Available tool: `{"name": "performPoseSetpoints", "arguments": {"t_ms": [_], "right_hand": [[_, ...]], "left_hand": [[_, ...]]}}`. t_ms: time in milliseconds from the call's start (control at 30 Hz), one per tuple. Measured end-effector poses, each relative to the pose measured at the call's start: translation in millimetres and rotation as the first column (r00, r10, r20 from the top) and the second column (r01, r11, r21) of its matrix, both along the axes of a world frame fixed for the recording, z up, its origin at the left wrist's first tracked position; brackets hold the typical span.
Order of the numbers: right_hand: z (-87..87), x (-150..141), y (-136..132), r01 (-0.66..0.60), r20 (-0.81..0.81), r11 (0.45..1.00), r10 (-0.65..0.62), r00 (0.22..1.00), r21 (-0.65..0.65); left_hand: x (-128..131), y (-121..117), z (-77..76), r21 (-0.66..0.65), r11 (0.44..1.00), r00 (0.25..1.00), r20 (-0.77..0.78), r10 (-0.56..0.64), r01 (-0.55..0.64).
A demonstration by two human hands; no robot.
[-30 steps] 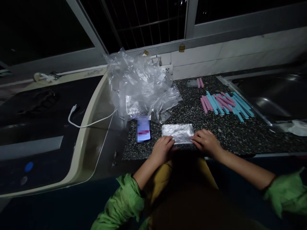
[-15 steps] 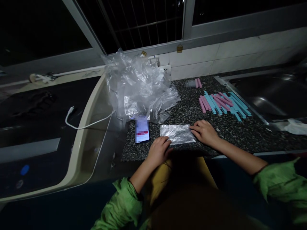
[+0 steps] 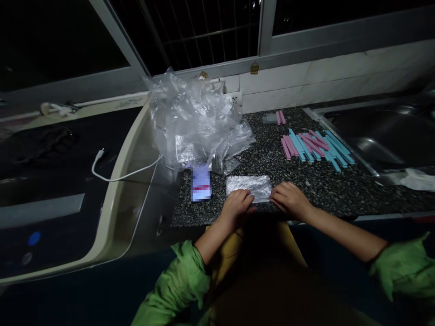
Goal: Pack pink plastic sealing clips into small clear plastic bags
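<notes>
A clear, crinkled plastic bag (image 3: 249, 182) lies flat on the speckled counter near its front edge. My left hand (image 3: 237, 206) has its fingers bent over the bag's near edge, the thumb lower down beside the counter's edge. At the bag's near right corner, my right hand (image 3: 290, 199) is closed in a pinch on the plastic. Part of the bag's near side is hidden under my left fingers.
A big heap of clear plastic bags (image 3: 197, 117) stands behind the phone (image 3: 201, 184). Pink and blue strips (image 3: 316, 145) lie at the right, before the sink (image 3: 384, 136). Two pink strips (image 3: 280, 117) lie farther back. A washing machine (image 3: 118, 199) with a white cable (image 3: 136, 174) is at the left.
My left hand has slid right along the bag's near edge. My right hand has moved from the far right corner down to the near right corner, its fingers more curled.
</notes>
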State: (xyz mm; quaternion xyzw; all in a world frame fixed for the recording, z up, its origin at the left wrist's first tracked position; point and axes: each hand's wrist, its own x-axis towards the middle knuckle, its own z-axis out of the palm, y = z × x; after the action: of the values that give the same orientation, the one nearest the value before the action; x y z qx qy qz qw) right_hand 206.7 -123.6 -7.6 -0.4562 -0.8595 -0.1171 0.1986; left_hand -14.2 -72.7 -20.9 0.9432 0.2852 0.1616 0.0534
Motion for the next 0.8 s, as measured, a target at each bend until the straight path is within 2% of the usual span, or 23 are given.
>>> {"name": "performPoseSetpoints", "arguments": {"t_ms": [167, 367, 500, 600, 800], "right_hand": [[1.4, 6, 1, -0.011, -0.004, 1.0, 0.011, 1.0, -0.008], [-7.5, 9, 1, -0.026, 0.071, 0.998, 0.022, 0.997, 0.052], [3.8, 5, 2, -0.014, 0.076, 1.0, 0.013, 0.997, 0.008], [13.1, 5, 1, -0.06, 0.087, 0.998, 0.061, 0.994, -0.009], [7.7, 4, 0, -0.064, 0.14, 0.995, 0.054, 0.989, 0.072]], "left_hand": [[16, 6, -2.0, 0.019, 0.999, 0.996, -0.081, -0.024, 0.026], [17, 6, -4.7, 0.025, 0.999, 0.995, -0.094, -0.021, 0.023], [19, 3, -1.9, 0.04, 0.999, 0.994, -0.11, -0.002, 0.006], [20, 2, 0.8, 0.058, 0.998, 0.991, -0.13, 0.004, 0.003], [21, 2, -4.2, 0.111, 0.994, 0.991, -0.132, 0.01, 0.005]]}}
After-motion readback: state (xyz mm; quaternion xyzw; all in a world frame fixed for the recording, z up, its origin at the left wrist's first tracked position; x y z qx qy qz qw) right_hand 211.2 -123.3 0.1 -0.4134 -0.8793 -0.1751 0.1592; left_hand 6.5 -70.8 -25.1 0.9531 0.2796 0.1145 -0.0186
